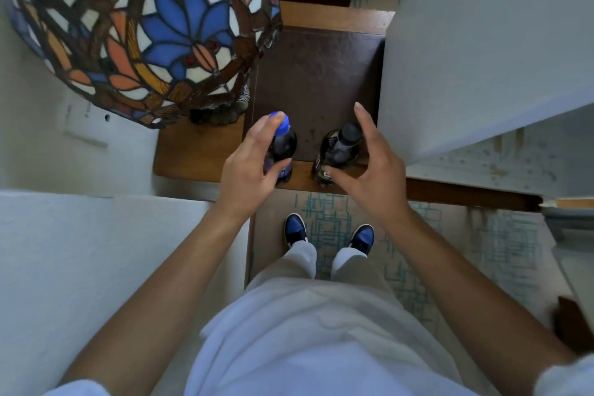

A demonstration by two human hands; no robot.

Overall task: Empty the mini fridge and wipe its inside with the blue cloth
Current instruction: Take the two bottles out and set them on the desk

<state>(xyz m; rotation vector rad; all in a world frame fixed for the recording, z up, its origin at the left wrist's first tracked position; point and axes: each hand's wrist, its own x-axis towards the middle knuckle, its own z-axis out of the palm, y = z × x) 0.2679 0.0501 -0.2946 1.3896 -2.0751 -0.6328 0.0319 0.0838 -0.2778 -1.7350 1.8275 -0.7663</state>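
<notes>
Two dark drink bottles stand upright near the front edge of a wooden side table [196, 151]. My left hand [249, 167] grips the blue-capped bottle [284, 141], fingers behind it and thumb across its front. The black-capped bottle [342, 146] stands to its right. My right hand [373, 167] arches around that bottle with fingers spread and straight, and its thumb tip is near the bottle's lower part. Neither a fridge interior nor a blue cloth is in view.
A stained-glass lamp [144, 29] overhangs the table's left half. A dark leather inset [318, 74] covers the tabletop behind the bottles. A large white panel [482, 51] rises at the right. White surfaces [80, 267] flank my left side. My feet stand on patterned carpet [331, 222].
</notes>
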